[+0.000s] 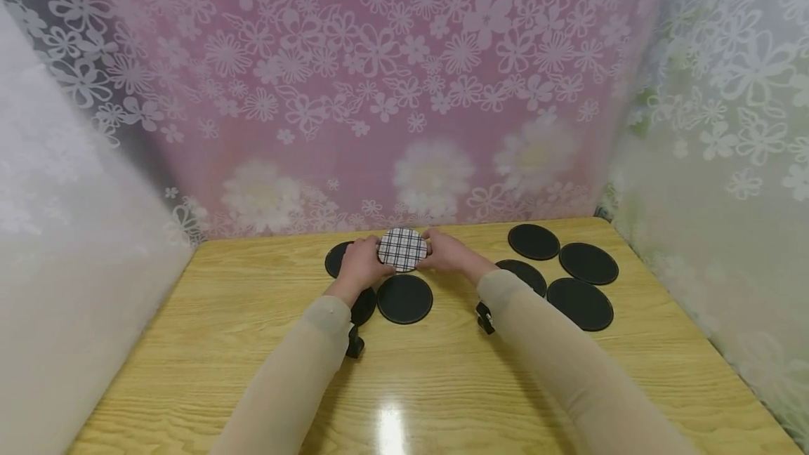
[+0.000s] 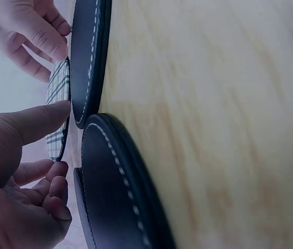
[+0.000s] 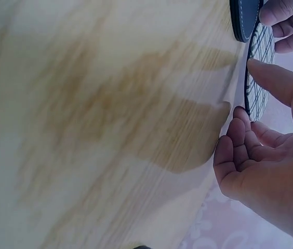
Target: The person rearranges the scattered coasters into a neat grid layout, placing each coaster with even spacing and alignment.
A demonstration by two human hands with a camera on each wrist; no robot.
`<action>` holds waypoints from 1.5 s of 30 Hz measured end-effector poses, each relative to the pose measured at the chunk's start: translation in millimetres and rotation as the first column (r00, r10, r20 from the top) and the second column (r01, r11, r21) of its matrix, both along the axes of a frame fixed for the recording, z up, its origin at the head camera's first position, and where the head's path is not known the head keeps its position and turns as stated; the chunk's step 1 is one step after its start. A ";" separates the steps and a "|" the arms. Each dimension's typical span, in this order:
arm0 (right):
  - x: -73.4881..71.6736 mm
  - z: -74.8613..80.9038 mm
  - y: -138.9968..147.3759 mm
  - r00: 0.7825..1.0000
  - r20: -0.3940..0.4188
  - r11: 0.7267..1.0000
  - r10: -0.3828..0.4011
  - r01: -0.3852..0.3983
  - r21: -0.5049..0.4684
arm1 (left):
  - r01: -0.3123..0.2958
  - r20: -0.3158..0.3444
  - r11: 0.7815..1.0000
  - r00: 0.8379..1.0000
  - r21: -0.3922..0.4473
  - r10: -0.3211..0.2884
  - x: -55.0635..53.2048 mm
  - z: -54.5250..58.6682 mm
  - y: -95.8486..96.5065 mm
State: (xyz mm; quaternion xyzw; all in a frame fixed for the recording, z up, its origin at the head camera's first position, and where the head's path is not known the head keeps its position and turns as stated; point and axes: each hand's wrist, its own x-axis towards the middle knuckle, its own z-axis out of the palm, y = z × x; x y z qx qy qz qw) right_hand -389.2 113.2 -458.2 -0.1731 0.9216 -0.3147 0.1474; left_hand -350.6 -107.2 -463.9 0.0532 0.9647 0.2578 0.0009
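A round coaster [image 1: 402, 249] with a white-and-black check face is held between both hands, near the back of the table. My left hand [image 1: 365, 264] pinches its left edge, the thumb along the rim in the left wrist view. On the opposite edge, the thumb and fingers of my right hand [image 1: 450, 255] grip it. In the right wrist view, the checked face [image 3: 261, 67] looks away from the table. Just in front lies a black stitched coaster [image 1: 405, 298]. Two more black coasters, one farther back [image 1: 336, 260] and one nearer [image 1: 363, 307], are partly hidden by my left hand and wrist.
To the right lie several black round coasters, including a back one [image 1: 534, 241], a far-right one [image 1: 589, 263] and a front one [image 1: 579, 304]. My right sleeve covers part of another [image 1: 523, 275]. Flowered curtains [image 1: 379, 90] hang behind and beside the wooden table [image 1: 253, 357].
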 end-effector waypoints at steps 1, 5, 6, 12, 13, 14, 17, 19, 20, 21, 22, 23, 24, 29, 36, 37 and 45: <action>-0.5 -0.4 -1.0 1.000 -0.006 1.000 -0.002 0.002 0.008 | 0.000 -0.001 1.000 1.000 0.002 0.000 -0.5 -0.5 -0.8; -0.6 1.4 -3.9 1.000 -0.022 1.000 -0.004 0.004 0.022 | -0.001 -0.004 1.000 1.000 -0.006 0.001 -0.4 1.2 -2.6; -0.2 2.3 -4.6 1.000 -0.023 1.000 -0.003 0.003 0.022 | -0.002 -0.003 1.000 1.000 -0.010 0.002 -0.1 1.8 -3.0; 0.5 3.2 -6.8 1.000 -0.025 0.999 0.001 0.000 0.034 | 0.012 0.007 1.000 1.000 -0.017 -0.011 1.1 4.1 -5.9; 0.2 3.0 -6.8 1.000 -0.022 0.999 0.002 -0.002 0.036 | 0.015 0.011 1.000 1.000 -0.014 -0.015 0.9 4.1 -6.7; -0.2 2.5 -6.7 1.000 -0.017 0.999 0.003 -0.002 0.035 | 0.019 0.013 1.000 1.000 -0.012 -0.018 0.6 4.0 -7.6; -1.2 2.9 -5.9 0.999 -0.030 0.998 0.023 -0.021 0.057 | 0.025 0.031 1.000 0.999 0.002 -0.025 -0.6 3.4 -10.3; -1.0 4.3 -5.0 0.998 -0.044 0.996 0.038 -0.034 0.083 | 0.031 0.042 1.000 0.999 0.007 -0.031 -1.5 3.0 -11.6; -0.8 5.0 -4.5 0.998 -0.050 0.995 0.044 -0.039 0.096 | 0.034 0.050 0.999 0.998 0.010 -0.034 -1.7 3.3 -12.2; -0.5 6.1 -4.1 0.997 -0.059 0.993 0.053 -0.046 0.111 | 0.039 0.058 0.999 0.998 0.012 -0.039 -1.8 3.7 -12.9; 0.1 7.2 -3.8 0.997 -0.060 0.992 0.056 -0.049 0.120 | 0.045 0.065 0.999 0.997 0.013 -0.045 -1.7 4.5 -13.4; 0.5 8.0 -3.6 0.996 -0.060 0.991 0.060 -0.052 0.127 | 0.052 0.070 0.999 0.996 0.011 -0.053 -1.6 5.4 -13.7; 0.6 8.3 -3.3 0.996 -0.063 0.990 0.062 -0.053 0.132 | 0.060 0.075 0.998 0.995 0.011 -0.061 -1.4 6.6 -14.0; 1.6 8.3 -2.5 0.996 -0.059 0.990 0.065 -0.057 0.130 | 0.097 0.091 0.995 0.991 0.009 -0.098 -0.2 11.9 -15.0; 1.5 3.2 -2.0 0.997 -0.049 0.991 0.059 -0.052 0.123 | 0.107 0.097 0.994 0.990 -0.001 -0.107 0.7 11.0 -17.4; 1.6 2.6 -2.1 0.997 -0.050 0.991 0.059 -0.053 0.120 | 0.107 0.095 0.994 0.990 -0.005 -0.106 0.9 10.8 -17.5; 3.2 1.8 -2.3 0.997 -0.048 0.992 0.053 -0.047 0.113 | 0.110 0.088 0.994 0.990 -0.026 -0.108 1.9 9.1 -17.6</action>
